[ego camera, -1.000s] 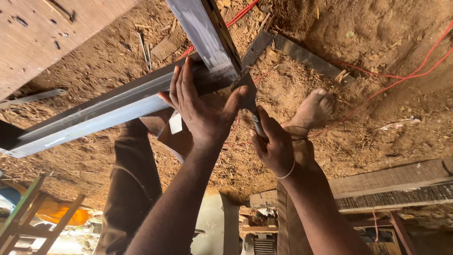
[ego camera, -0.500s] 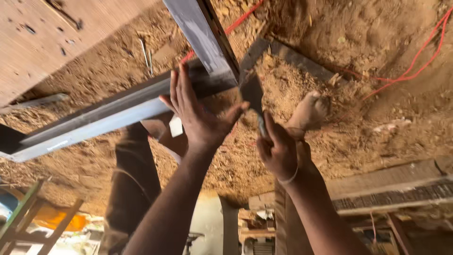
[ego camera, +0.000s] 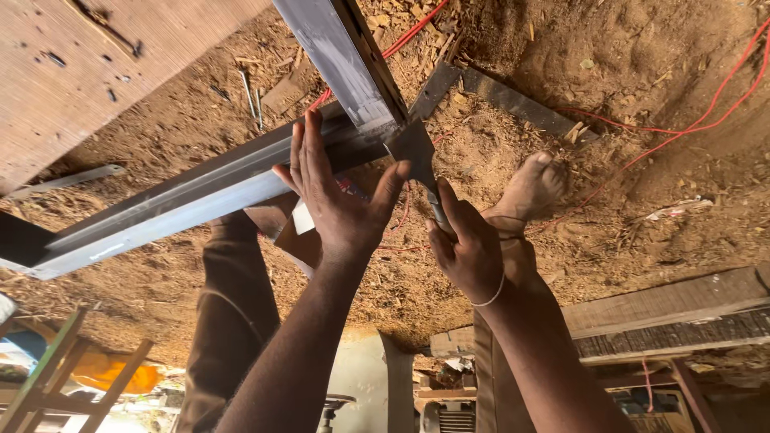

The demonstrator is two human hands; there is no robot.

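So compared to half a second back, not much has shifted. The left hand still lies flat and spread on the long grey frame piece, fingers splayed and not curled around anything, right by the corner joint where that piece meets the second grey frame piece. The thumb has crept closer to the joint and now sits just under the flat blade. The right hand stays clenched on the tool handle, just below and to the right of the joint, with the blade tip pressed up against the corner. The blade looks like a chisel to me, though it's partly in shadow, so I can't swear to it.

Edges: the long piece runs away from the joint down to the left, its end cut off by the frame edge near a dark block. The second piece goes up from the joint and out of the top.

The bare foot is planted just right of the joint, on the sawdust floor. A red cable snakes further right, well apart from the hands. A wooden board sits up and left of the joint. Most of the open floor is right of the joint, past the foot.
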